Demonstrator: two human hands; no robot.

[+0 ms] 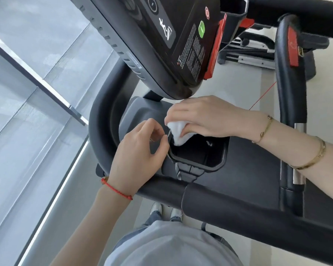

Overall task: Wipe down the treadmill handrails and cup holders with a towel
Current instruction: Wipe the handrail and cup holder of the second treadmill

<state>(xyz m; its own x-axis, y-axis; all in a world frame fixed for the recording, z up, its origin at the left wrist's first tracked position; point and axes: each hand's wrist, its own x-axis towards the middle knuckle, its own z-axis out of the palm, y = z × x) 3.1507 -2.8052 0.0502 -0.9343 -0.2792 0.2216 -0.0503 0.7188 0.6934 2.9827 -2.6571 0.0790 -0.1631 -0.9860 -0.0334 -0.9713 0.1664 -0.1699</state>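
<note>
1. Towel (178,133): white, soft, crumpled wad, small; sitting at the far-left corner of the cup holder (198,152), touching its rim.
2. Right hand (204,120): fingers curling round the towel, gripping it and pressing it down onto the rim; two thin gold bracelets (265,129) circling the wrist and forearm.
3. Left hand (140,150): fingers bending, tips resting against the cup holder's left rim; whether it is pinching anything cannot be told. Red braided cord (115,189) lying round the wrist.
4. Cup holder: black moulded plastic, deep, rounded-rectangular well.
5. Handrail (229,200): dark, matte, tubular, padded, running beneath both forearms.
6. Console (161,41): glossy black panel, carrying a round green button (201,29).
</note>
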